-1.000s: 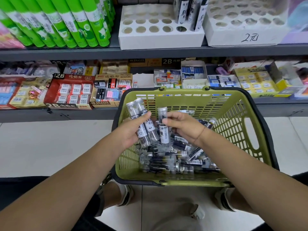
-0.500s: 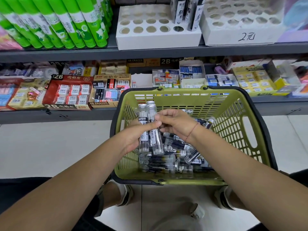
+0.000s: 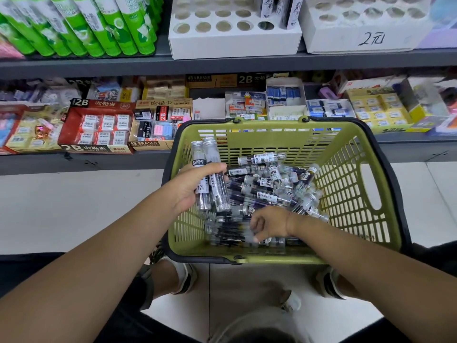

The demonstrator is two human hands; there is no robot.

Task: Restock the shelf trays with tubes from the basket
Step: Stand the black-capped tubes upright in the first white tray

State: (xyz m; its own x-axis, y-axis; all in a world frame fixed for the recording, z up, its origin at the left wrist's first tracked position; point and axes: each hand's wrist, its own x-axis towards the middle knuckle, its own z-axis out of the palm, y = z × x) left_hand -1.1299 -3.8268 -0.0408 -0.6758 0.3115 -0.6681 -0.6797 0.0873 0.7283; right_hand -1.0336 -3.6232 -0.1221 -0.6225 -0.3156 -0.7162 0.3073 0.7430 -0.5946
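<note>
I'm at the gathering step. My left hand [image 3: 191, 188] is wrapped round a bundle of tubes [image 3: 215, 184], caps up, at the nine o'clock side of the basket [image 3: 272, 126]. My right hand [image 3: 269, 225] dips with curled fingers into the loose tubes [image 3: 269, 184] near the six o'clock wall. I cannot tell whether it has pinched one. Next, I reckon, it must lift one clear, add it to the bundle, then carry the lot to the white tray [image 3: 235, 44] at twelve o'clock.

upper shelf [image 3: 99, 63]: green canisters [image 3: 81, 23] | lower shelf [image 3: 74, 162]: red 2B eraser box [image 3: 96, 127], yellow eraser box [image 3: 380, 107] | floor [image 3: 74, 206]: pale tiles
</note>
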